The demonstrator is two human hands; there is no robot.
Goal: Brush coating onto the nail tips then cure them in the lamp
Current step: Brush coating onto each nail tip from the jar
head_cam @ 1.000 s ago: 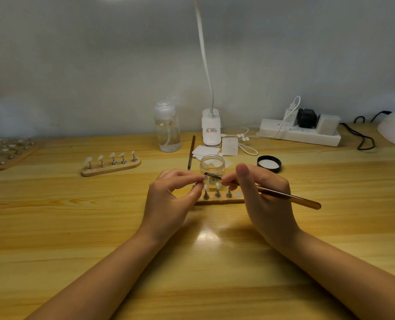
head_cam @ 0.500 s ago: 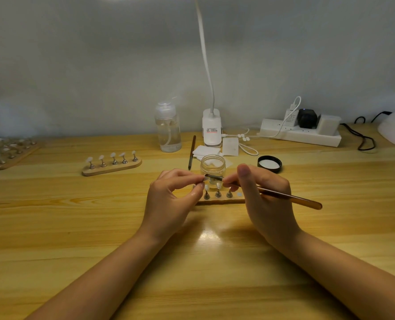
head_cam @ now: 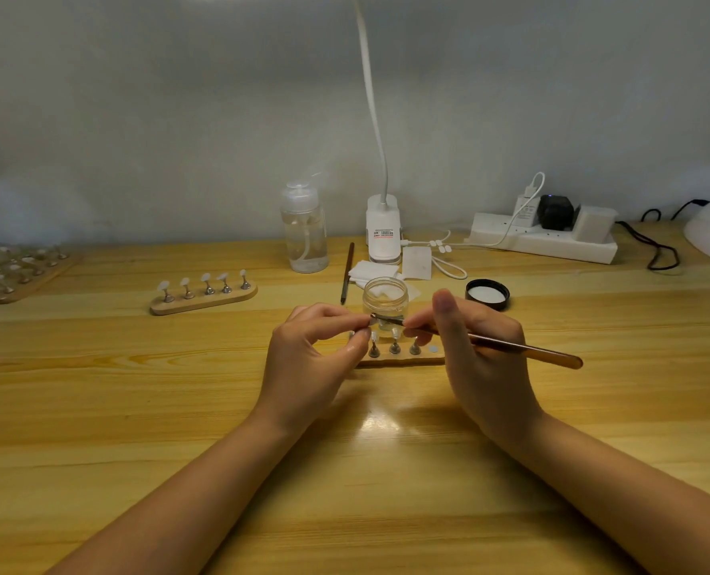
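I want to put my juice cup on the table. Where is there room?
Bare wood lies near the front edge of the table, left of the left hand, and right of the right hand below the power strip. It is crowded in the middle, around the jar and the nail tip stand.

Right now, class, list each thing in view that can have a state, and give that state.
Left hand: pinching a nail tip.
Right hand: gripping the brush.
Brush: tip at the pinched nail tip.
Glass jar: open, upright.
Black lid: off, lying inside-up.
Near wooden holder: three stands visible, one spot at its right end bare.
Far wooden holder: five tips standing.
Pump bottle: upright, partly filled.
Power strip: plugs inserted.
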